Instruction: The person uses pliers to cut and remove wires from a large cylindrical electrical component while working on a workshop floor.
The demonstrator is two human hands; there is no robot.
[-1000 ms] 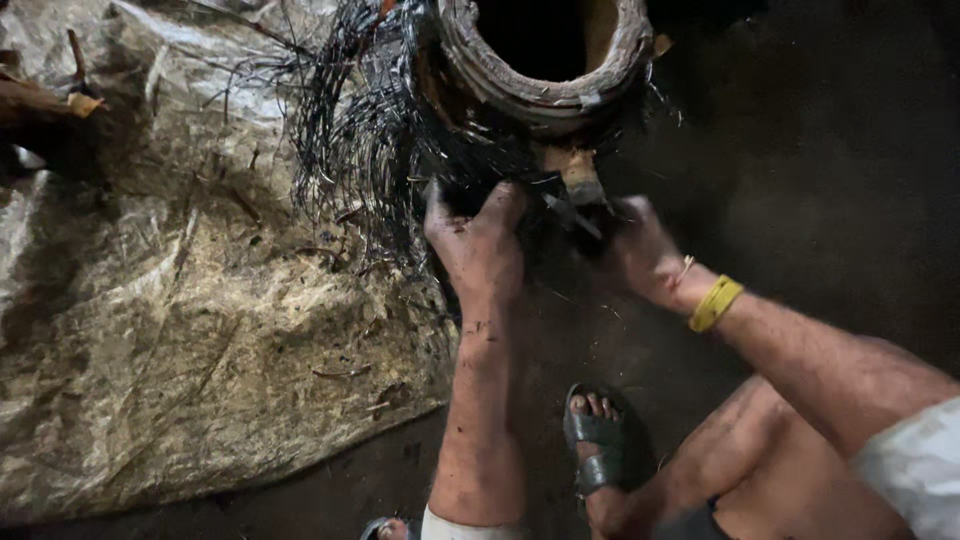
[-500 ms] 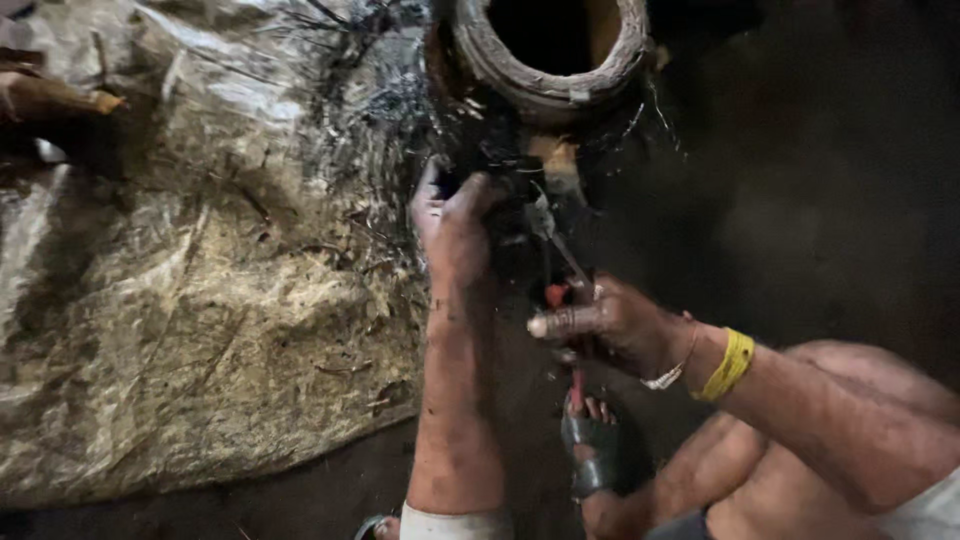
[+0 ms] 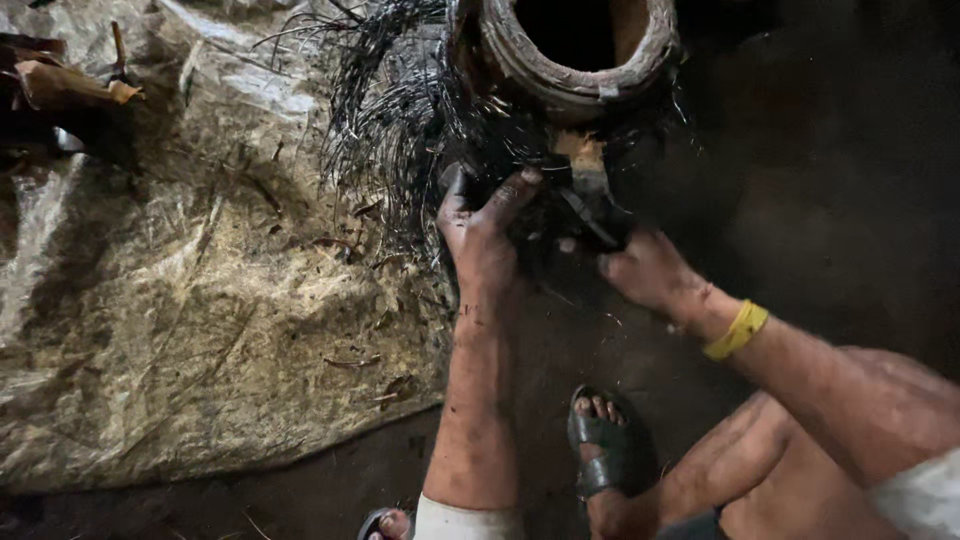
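from the head view i look down at a round coiled basket of pale woven fibre (image 3: pixel 575 70), its dark mouth open toward the top of the frame, standing on the dark earthen floor (image 3: pixel 830 200). a mass of loose thin black strands (image 3: pixel 390 130) fans out from its left side and spills over a crumpled greyish plastic sheet (image 3: pixel 180 300) that covers the floor on the left. my left hand (image 3: pixel 480 235) sits just below the basket rim, palm down, thumb and fingers (image 3: pixel 515 190) closed on a dark bundle of the strands. my right hand (image 3: pixel 650 270) is just beside it to the right, fingers curled around a dark tool with a pale handle end (image 3: pixel 585 185); what sort of tool it is i cannot tell. a yellow band (image 3: pixel 735 330) circles the right wrist. below, a foot in a dark sandal (image 3: pixel 605 450) rests on the floor between my arms. dry brown leaves (image 3: pixel 70 85) lie at the sheet's upper left corner.
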